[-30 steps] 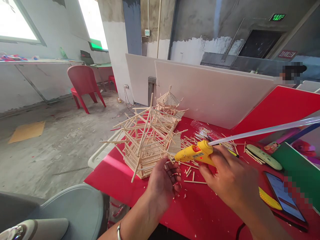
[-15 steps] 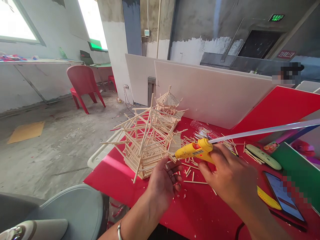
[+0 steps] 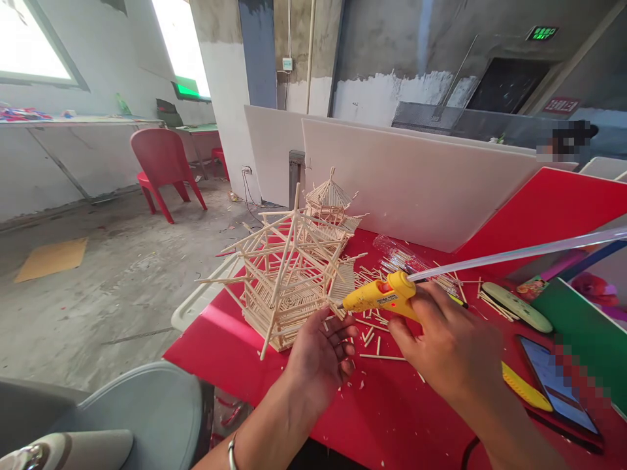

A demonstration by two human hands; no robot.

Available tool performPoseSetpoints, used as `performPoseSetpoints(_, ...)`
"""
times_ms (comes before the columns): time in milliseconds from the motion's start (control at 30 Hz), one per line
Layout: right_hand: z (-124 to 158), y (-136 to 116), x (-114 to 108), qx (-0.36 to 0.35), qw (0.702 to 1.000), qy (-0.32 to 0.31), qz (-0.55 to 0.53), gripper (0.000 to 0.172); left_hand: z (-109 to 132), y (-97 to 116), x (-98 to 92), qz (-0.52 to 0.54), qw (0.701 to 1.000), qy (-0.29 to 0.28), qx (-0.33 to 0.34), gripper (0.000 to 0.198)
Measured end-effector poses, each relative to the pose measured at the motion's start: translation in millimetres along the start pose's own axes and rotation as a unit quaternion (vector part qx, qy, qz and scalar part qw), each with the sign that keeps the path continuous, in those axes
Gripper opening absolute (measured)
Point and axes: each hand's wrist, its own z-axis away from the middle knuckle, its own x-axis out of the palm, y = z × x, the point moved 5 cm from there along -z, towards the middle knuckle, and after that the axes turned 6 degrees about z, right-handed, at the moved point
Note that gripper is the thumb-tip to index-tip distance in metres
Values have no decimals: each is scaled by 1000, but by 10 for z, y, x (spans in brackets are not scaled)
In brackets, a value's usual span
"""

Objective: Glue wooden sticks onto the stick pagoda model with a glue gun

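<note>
My right hand (image 3: 450,333) is wrapped round a yellow hot glue gun (image 3: 377,295), with a long clear glue stick (image 3: 514,251) sticking out of its back. The gun's nozzle points left, close to the fingertips of my left hand (image 3: 321,352). That hand is palm up, its fingers curled and its thumb and forefinger apparently pinching a short wooden stick, mostly hidden. Just beyond it stands a pavilion model (image 3: 289,281) built of thin wooden sticks, its roof an open frame. Behind is a second stick model (image 3: 330,196) with a covered, pointed roof.
Loose sticks (image 3: 369,336) and scraps lie on the red tabletop (image 3: 343,418). To the right are a phone (image 3: 558,385), a yellow utility knife (image 3: 526,387) and a pale green case (image 3: 516,307). White boards (image 3: 416,183) stand behind. A grey stool (image 3: 147,411) is at lower left.
Almost nothing differs. My left hand has shifted very slightly to the left, and the glue gun stays at about the same spot.
</note>
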Motion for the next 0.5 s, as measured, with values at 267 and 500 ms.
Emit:
performPoseSetpoints(267,14,11,15,6,1000,-8,3,21,-11,-8,-19,-2,1000,-1,-7,38)
performPoseSetpoints(500,6,0,6,3,1000,0,1,19,-5,-11,-11,-6,1000,0,-5,39)
